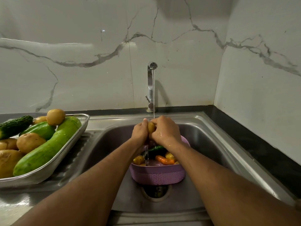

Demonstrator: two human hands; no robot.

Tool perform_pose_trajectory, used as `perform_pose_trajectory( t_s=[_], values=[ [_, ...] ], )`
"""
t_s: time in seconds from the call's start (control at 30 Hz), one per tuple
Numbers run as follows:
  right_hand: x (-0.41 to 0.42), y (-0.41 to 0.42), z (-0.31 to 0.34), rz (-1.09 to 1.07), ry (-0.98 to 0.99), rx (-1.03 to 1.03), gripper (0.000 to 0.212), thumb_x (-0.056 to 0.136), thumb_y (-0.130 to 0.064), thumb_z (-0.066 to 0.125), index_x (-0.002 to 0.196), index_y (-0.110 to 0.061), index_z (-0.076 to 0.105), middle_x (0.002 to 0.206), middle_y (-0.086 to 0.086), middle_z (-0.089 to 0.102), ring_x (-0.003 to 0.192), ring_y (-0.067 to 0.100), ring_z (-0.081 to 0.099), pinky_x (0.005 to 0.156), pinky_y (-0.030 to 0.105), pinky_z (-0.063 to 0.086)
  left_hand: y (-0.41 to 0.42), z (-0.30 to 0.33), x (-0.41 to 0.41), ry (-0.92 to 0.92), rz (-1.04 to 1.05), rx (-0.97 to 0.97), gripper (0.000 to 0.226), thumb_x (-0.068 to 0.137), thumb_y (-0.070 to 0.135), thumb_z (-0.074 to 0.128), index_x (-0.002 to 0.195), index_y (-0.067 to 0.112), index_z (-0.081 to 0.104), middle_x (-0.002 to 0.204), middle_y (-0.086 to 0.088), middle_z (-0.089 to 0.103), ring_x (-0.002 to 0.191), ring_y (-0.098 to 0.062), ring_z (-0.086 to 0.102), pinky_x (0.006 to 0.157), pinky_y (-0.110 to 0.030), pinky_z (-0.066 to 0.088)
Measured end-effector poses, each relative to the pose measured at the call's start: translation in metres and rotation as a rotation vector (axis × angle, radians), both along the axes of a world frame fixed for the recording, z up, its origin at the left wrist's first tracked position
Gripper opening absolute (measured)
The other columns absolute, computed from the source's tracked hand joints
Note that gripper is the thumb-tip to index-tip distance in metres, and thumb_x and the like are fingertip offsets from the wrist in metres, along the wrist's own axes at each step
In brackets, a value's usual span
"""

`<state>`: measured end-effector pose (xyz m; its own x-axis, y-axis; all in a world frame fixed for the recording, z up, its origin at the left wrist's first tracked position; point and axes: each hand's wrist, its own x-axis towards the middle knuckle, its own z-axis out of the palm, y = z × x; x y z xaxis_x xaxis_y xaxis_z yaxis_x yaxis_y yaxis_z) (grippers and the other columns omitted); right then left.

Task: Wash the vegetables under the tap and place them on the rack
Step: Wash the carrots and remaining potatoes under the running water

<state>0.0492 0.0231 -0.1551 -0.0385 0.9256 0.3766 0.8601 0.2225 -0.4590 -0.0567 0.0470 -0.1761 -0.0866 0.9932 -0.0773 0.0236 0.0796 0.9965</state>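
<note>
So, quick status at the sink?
Left hand and right hand grip one potato under running tap. Rack part loaded. Nothing blocking.

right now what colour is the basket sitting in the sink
Lilac purple basket with a woven texture, seen in the head view.

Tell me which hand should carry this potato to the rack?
Left, probably. The rack sits on the left hand's side; both hands grip the potato, and the right hand would cross over.
</note>
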Motion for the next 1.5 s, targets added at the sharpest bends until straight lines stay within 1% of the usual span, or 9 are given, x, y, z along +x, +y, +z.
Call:
perform_pose_trajectory(
  t_s=[0.27,0.5,0.7,0.83,0.97,1.1,1.2,1.37,1.5],
  values=[
    [0.019,0.006,0.001,0.022,0.32,-0.085,0.078,0.073,-0.036,0.093,0.142,-0.021,0.06,0.13,0.002,0.071,0.121,0.02,0.065,0.102,0.043,0.054,-0.007,0.009,-0.014,-0.358,-0.26,-0.015,0.033,0.111,0.022,0.043,0.134,0.006,0.061,0.103,-0.015,0.07,0.063,-0.01,0.066,0.072,-0.033,0.062],
    [0.023,0.003,0.0,0.125,0.425,-0.13,0.084,0.073,-0.02,0.093,0.147,-0.019,0.055,0.138,0.002,0.066,0.13,0.017,0.059,0.098,0.022,0.042,-0.011,0.015,-0.005,-0.343,-0.019,-0.025,0.025,0.103,0.032,0.061,0.11,0.009,0.071,0.085,-0.013,0.076,0.055,-0.016,0.066,0.051,-0.03,0.061],
    [0.03,0.008,-0.004,0.204,0.524,-0.23,0.088,0.076,-0.02,0.091,0.153,-0.02,0.048,0.14,0.003,0.065,0.13,0.021,0.06,0.099,0.032,0.055,-0.011,0.014,-0.008,-0.328,0.025,-0.055,0.028,0.102,0.035,0.061,0.115,0.011,0.069,0.097,-0.02,0.075,0.058,-0.02,0.07,0.047,-0.029,0.059],
    [0.03,0.008,-0.008,0.202,0.552,-0.339,0.081,0.09,-0.005,0.076,0.159,-0.023,0.037,0.145,0.005,0.059,0.119,0.019,0.062,0.07,0.022,0.061,-0.012,0.005,-0.003,-0.109,-0.05,0.031,0.022,0.108,0.024,0.051,0.121,0.015,0.067,0.105,-0.014,0.073,0.071,-0.017,0.075,0.061,-0.029,0.062],
    [0.027,0.01,-0.01,0.164,0.438,-0.296,0.074,0.095,0.009,0.059,0.158,-0.023,0.04,0.154,0.006,0.049,0.139,0.026,0.049,0.09,0.02,0.051,-0.008,-0.004,0.004,0.313,-0.028,0.161,0.019,0.105,0.027,0.056,0.121,0.018,0.059,0.105,-0.006,0.069,0.093,-0.021,0.072,0.088,-0.045,0.062],
    [0.027,0.011,-0.008,0.137,0.548,-0.314,0.065,0.091,0.007,0.066,0.15,-0.015,0.051,0.146,0.007,0.058,0.132,0.024,0.055,0.088,0.021,0.052,-0.004,-0.004,-0.002,0.267,-0.04,0.135,0.035,0.107,0.028,0.052,0.139,0.014,0.052,0.129,-0.009,0.063,0.112,-0.025,0.066,0.098,-0.043,0.057],
    [0.023,0.012,-0.004,0.141,0.872,-0.325,0.037,0.097,-0.013,0.071,0.133,-0.013,0.065,0.122,0.007,0.069,0.103,0.02,0.07,0.075,0.028,0.063,-0.005,0.0,-0.005,0.048,-0.096,0.16,0.028,0.107,0.012,0.051,0.133,0.011,0.061,0.116,-0.011,0.07,0.098,-0.021,0.073,0.078,-0.03,0.062],
    [0.012,0.021,-0.012,0.006,0.415,-0.122,0.027,0.105,-0.044,0.054,0.106,-0.023,0.071,0.088,-0.005,0.07,0.083,0.014,0.071,0.08,0.037,0.062,-0.011,-0.005,0.003,0.096,-0.115,0.245,0.026,0.104,0.007,0.05,0.122,0.019,0.067,0.109,-0.007,0.074,0.1,-0.021,0.073,0.088,-0.039,0.062],
    [0.009,0.027,-0.01,-0.041,0.431,-0.132,0.031,0.107,-0.038,0.052,0.101,-0.015,0.072,0.084,0.002,0.07,0.074,0.016,0.072,0.07,0.034,0.063,-0.011,-0.006,-0.003,0.048,-0.096,0.238,0.028,0.105,0.005,0.049,0.12,0.018,0.068,0.109,-0.007,0.073,0.093,-0.018,0.074,0.077,-0.03,0.063]
  ],
)
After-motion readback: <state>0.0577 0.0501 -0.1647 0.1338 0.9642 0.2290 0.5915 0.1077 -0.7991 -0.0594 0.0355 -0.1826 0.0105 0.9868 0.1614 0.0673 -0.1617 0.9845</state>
